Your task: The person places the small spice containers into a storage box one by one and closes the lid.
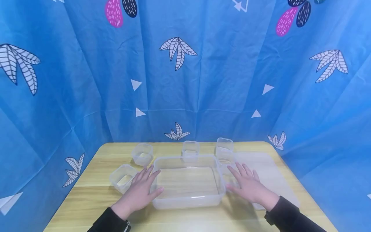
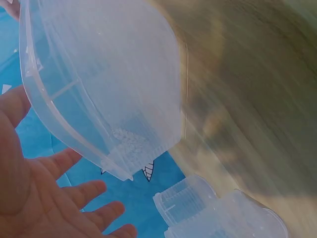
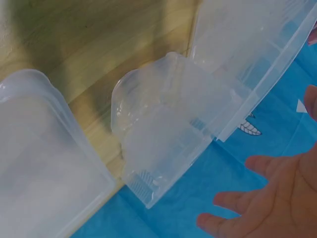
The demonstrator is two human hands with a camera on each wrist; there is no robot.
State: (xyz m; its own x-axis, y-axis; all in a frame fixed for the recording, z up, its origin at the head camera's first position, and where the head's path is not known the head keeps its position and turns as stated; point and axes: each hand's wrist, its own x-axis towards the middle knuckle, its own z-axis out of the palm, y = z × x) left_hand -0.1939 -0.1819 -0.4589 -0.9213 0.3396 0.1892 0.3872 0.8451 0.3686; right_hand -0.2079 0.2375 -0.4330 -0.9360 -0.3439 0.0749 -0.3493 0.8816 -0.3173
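Sitting on the counter (image 1: 92, 187), the big see-through tub (image 1: 188, 202) is standing between the hands: left hand (image 1: 137, 195) at its nine o'clock, right hand (image 1: 250, 187) at three, both spreading their fingers and grasping nothing; contact is proving hard to judge. It is looking light, slick and slightly flexible, its rim (image 1: 221, 175) seemingly offering the surest hold at nine and three.

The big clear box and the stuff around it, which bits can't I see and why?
- Head view: the right side of the front left tub, covered by the left hand.
- Head view: part of the pale flat piece, covered by the right hand.
- Left wrist view: one end of the big clear box, cut off by the top edge.
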